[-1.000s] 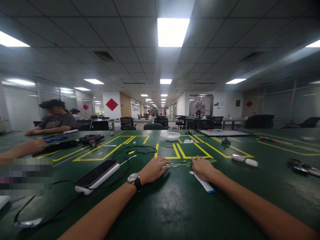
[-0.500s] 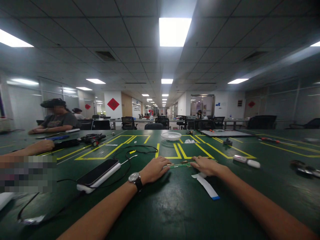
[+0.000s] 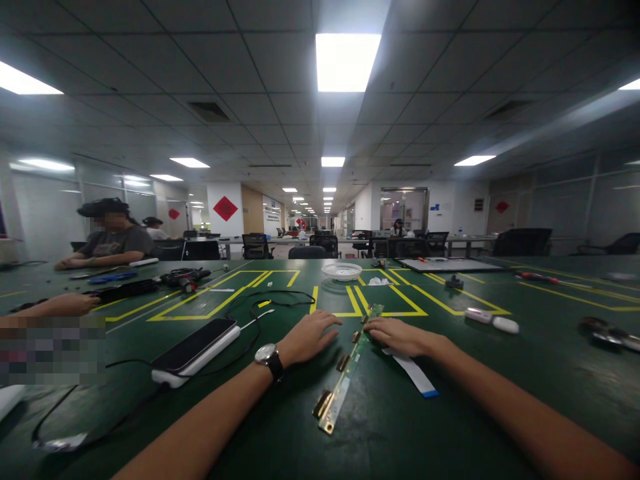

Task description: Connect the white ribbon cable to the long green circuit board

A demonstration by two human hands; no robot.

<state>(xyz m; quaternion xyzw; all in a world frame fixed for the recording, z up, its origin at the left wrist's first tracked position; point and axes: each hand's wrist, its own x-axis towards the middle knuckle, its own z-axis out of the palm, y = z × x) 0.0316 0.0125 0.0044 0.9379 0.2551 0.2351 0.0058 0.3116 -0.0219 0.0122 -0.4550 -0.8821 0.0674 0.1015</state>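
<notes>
A long narrow green circuit board (image 3: 346, 369) lies on the dark green table (image 3: 380, 427), running from near me out toward the yellow lines. My right hand (image 3: 397, 335) rests on its far part with fingers stretched flat, touching the board. My left hand (image 3: 309, 337), with a watch on the wrist, lies flat on the table just left of the board, fingers apart and holding nothing. A white flat ribbon cable with a blue tip (image 3: 413, 375) lies under and beside my right wrist.
A phone on a white power bank (image 3: 194, 349) with black cables lies to the left. A white basket (image 3: 341, 271) stands further out among yellow tape lines. Small white devices (image 3: 491, 320) lie to the right. Other people sit at the left, with tools (image 3: 183, 278) near them.
The circuit board lay crosswise between my hands; now it is turned lengthwise, one end pointing toward me. My right hand has moved left with it, my left hand has come off it.
</notes>
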